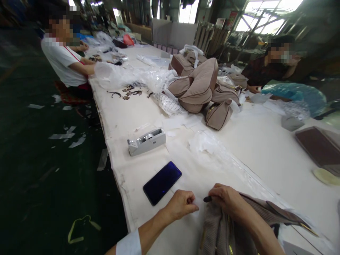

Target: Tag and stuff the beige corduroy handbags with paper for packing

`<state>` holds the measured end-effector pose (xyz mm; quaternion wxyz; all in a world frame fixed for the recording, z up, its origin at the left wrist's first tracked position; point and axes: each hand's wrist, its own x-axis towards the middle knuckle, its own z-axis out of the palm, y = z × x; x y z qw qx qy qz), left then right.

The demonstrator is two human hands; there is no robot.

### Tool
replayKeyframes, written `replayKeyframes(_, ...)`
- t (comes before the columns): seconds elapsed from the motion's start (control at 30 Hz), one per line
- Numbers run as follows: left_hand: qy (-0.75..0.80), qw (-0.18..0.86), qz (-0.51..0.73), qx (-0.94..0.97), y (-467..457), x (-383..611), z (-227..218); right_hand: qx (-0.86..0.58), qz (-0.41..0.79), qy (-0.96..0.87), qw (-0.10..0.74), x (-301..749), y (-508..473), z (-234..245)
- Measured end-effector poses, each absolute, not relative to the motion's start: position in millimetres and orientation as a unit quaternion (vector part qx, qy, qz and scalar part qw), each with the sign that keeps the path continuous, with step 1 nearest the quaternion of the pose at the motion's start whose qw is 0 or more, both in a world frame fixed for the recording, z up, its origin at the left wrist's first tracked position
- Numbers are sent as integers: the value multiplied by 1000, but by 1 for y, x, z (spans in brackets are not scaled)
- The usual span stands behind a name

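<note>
Taupe fabric marks the bag [216, 226], which lies at the near edge of the table [265, 141], directly under the right hand [225, 199]. From there its long edge runs off to the right, and the rest of it falls back toward the person. The right hand's fingers are closed on a small dark tab [207, 199] that pokes out leftward at the bag's upper left corner. The left hand [182, 205] is just beside that tab, on its left, off the bag and over the white table. It is curled into a loose fist with the thumb against the fingers; whether it pinches anything cannot be told. The right hand is therefore on the bag, the left a small gap away. A phone [162, 182] lies near the left hand, with a tape dispenser [146, 141] beyond it.
</note>
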<state>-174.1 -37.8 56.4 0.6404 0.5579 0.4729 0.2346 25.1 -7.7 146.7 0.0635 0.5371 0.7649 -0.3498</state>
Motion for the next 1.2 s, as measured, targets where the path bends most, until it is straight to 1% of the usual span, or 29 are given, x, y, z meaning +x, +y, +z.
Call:
replayKeyframes(0.27,453,590,187,642,-25,-159,65,538,-342,768,58,22,-9,142)
replayKeyframes(0.6,429,575,138,683,-12,-170,79,549,-332,766,46,30,-11,142)
replayKeyframes(0.8,424,581,140,681,-6,-165,82,543,-323,774,48,25,-10,138)
replayKeyframes(0.9,410,580,169,683,-1,-158,85,542,-321,775,46,25,-11,136)
replayKeyframes(0.97,402,583,194,679,2,-151,87,554,-313,771,16,28,-12,134)
replayKeyframes(1.1,405,627,229,625,6,-134,84,584,-322,741,-79,35,-11,130)
replayKeyframes(1.2,407,662,242,581,6,-123,79,577,-320,742,-120,39,-10,127)
